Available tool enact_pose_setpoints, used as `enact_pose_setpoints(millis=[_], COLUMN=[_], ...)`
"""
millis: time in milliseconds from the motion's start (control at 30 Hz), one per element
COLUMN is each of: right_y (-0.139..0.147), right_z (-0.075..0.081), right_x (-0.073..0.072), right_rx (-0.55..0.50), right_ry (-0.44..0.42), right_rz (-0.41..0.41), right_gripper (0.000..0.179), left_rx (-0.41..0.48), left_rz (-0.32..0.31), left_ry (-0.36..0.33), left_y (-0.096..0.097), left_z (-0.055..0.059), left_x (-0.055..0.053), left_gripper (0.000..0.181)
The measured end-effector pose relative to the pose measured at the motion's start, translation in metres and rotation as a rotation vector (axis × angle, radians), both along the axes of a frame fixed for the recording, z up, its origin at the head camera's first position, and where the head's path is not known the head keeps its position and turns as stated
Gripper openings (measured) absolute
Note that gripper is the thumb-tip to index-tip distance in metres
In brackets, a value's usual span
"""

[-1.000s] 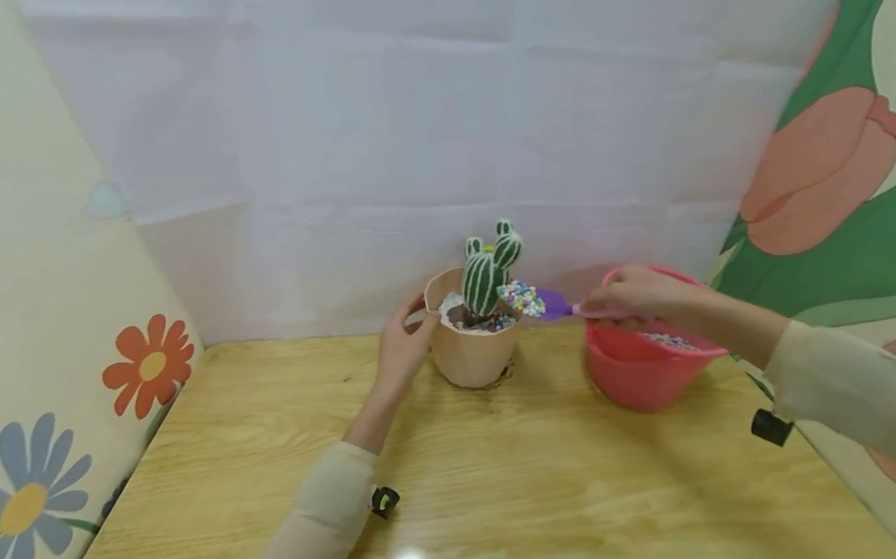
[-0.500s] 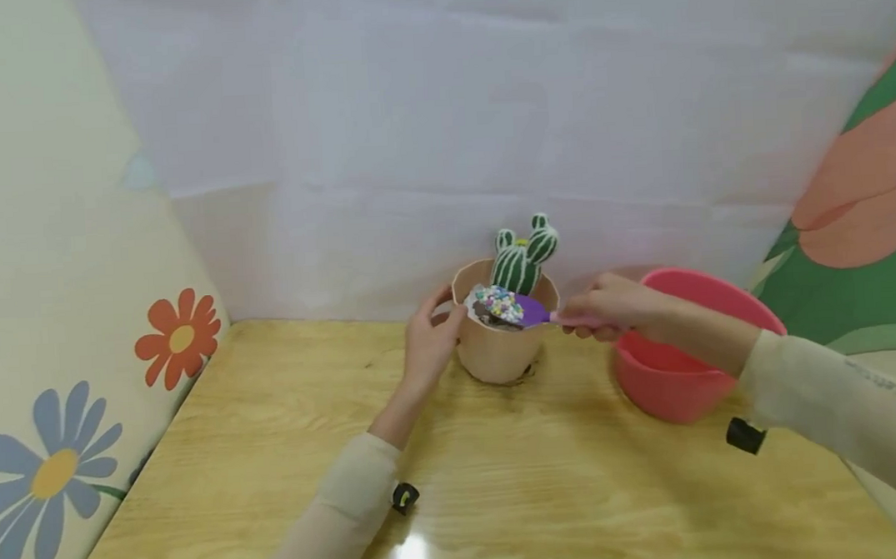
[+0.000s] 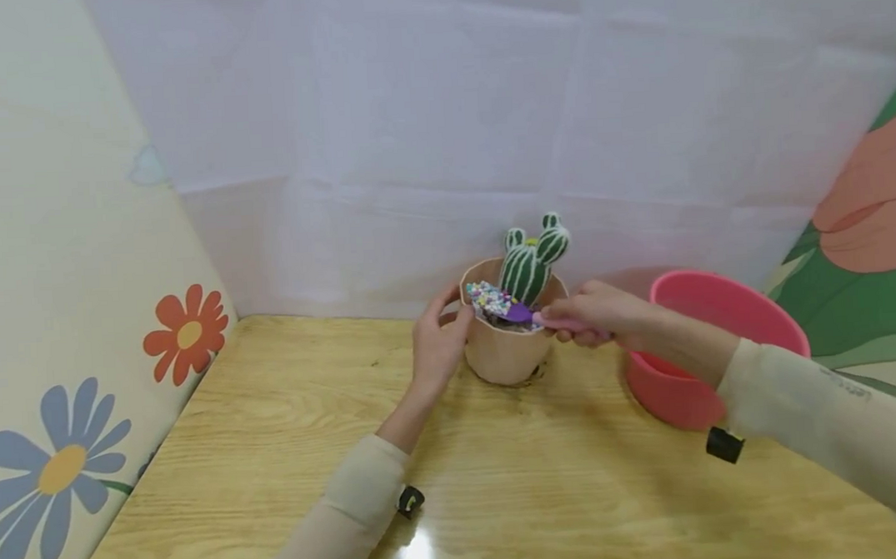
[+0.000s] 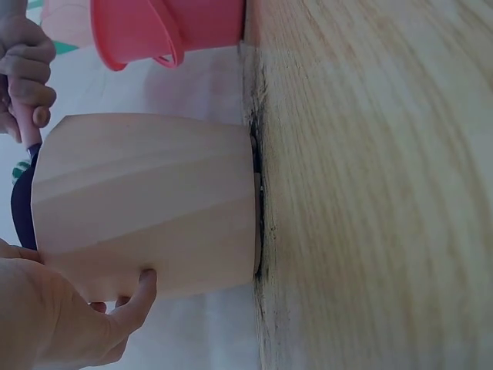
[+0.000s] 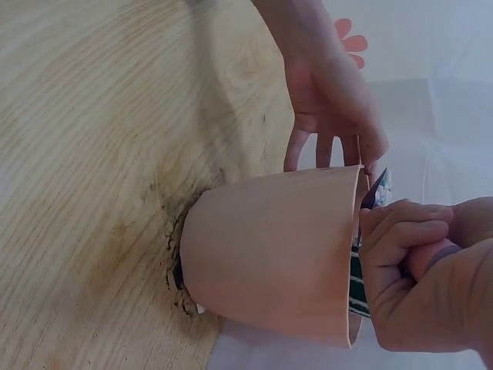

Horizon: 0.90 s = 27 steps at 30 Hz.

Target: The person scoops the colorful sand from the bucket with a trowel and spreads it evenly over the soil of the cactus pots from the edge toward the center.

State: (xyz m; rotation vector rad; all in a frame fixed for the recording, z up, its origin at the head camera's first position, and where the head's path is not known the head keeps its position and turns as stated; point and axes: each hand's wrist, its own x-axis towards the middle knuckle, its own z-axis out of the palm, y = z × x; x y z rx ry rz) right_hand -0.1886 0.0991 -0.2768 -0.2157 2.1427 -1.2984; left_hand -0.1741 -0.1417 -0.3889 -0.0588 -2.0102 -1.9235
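Observation:
A peach flower pot [image 3: 504, 356] stands on the table, with a green, white-striped toy cactus [image 3: 524, 274] upright in it. My left hand [image 3: 438, 347] holds the pot's left side, thumb at the rim and fingers against the wall, as the left wrist view shows [image 4: 85, 316]. In my right hand [image 3: 600, 313] is the pink handle of a small purple-bladed trowel [image 3: 519, 312]; the fingers curl round it in the right wrist view. Colourful pebbles [image 3: 488, 298] lie on the blade, over the pot's opening in front of the cactus. The blade partly hides the pot's contents.
A pinkish-red bucket [image 3: 674, 395] stands right of the pot, under my right forearm. White sheeting [image 3: 382, 149] hangs behind the wooden table [image 3: 502, 494]. Dark crumbs [image 5: 176, 270] lie round the pot's base.
My right hand has carried the loaded trowel left from beside the bucket to over the pot. My left hand keeps its hold on the pot. The head view has shifted.

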Motion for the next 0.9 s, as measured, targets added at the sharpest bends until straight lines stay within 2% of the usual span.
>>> enact_pose_setpoints(millis=[400,667,900], right_y=[-0.011,-0.013,-0.01], right_z=[-0.001,0.0,-0.002], right_x=[-0.006,-0.005,-0.004], right_rx=[-0.034,-0.087,-0.125], right_ry=[-0.041,-0.089,-0.193], right_rz=[-0.032,-0.062,-0.045], right_gripper=[0.032,0.034,0.034], left_rx=[0.001,0.001,-0.01], left_rz=[-0.012,-0.023,-0.009], left_ry=[0.012,0.016,0.0], left_y=[0.0,0.001,0.0], left_z=[0.0,0.0,0.0], left_x=[0.0,0.001,0.0], left_gripper=[0.048,0.048,0.047])
